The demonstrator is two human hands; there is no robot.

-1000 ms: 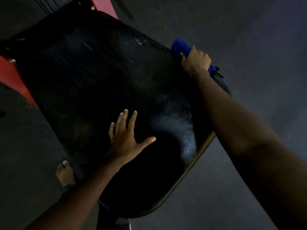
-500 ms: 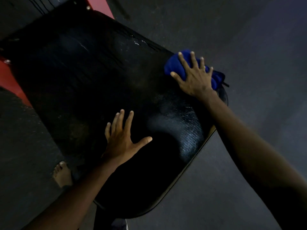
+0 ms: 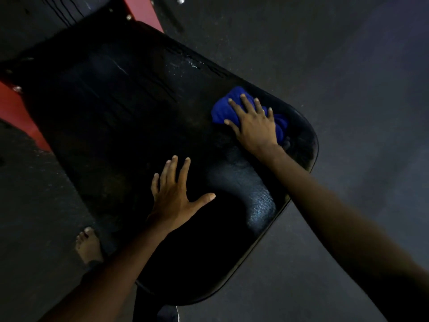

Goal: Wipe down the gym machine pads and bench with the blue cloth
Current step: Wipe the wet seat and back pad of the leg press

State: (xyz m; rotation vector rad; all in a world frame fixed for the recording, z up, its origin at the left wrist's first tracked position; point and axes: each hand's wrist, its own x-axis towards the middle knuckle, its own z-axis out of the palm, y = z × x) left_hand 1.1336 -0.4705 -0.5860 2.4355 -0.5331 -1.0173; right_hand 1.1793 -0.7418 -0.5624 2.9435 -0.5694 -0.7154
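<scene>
Blue cloth under right hand fingers spread flat, left hand splayed on black pad

The floor is that dark, speckly rubber gym matting, a bit scuffed, and it fills the whole right side plus the lower left corner. Up top there's a red painted frame bar with a shiny bolt just beside it. Another red section sits along the left edge with its own bolt, and a few thin black cables run through the upper left corner. Down at lower left a bare foot stands on the matting, toes pointing up-frame.
</scene>
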